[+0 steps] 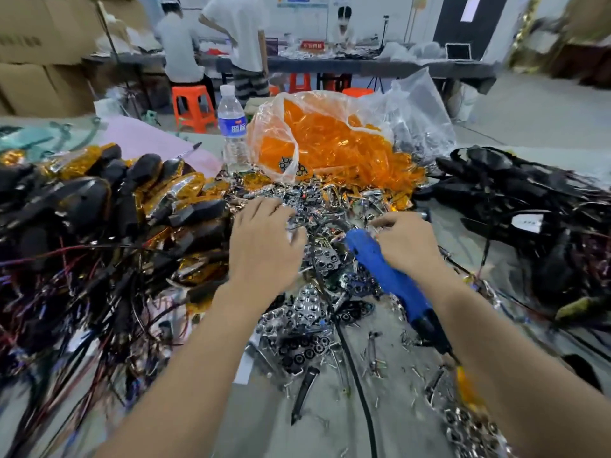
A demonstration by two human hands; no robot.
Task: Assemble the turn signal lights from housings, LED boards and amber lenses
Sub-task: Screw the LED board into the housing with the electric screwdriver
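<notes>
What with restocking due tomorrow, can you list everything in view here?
clear plastic bag of amber lenses: one, orange, back centre
clear plastic water bottle: one, blue label, left of the bag
assembled black-and-amber turn signal lights: many, heaped left
black wired housings: many, heaped right
chrome reflector pieces: many, silver, centre heap
orange plastic stools: at least three, behind the table
blue electric screwdriver: one, in right hand
left hand: open on centre heap
right hand: grips screwdriver

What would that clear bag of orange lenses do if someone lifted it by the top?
The bag would probably sag and flop: its thin film is crumpled and slumps over the amber lenses. It likely weighs a fair bit, being heaped full. Lenses lie loose at its foot, so more may spill.
</notes>
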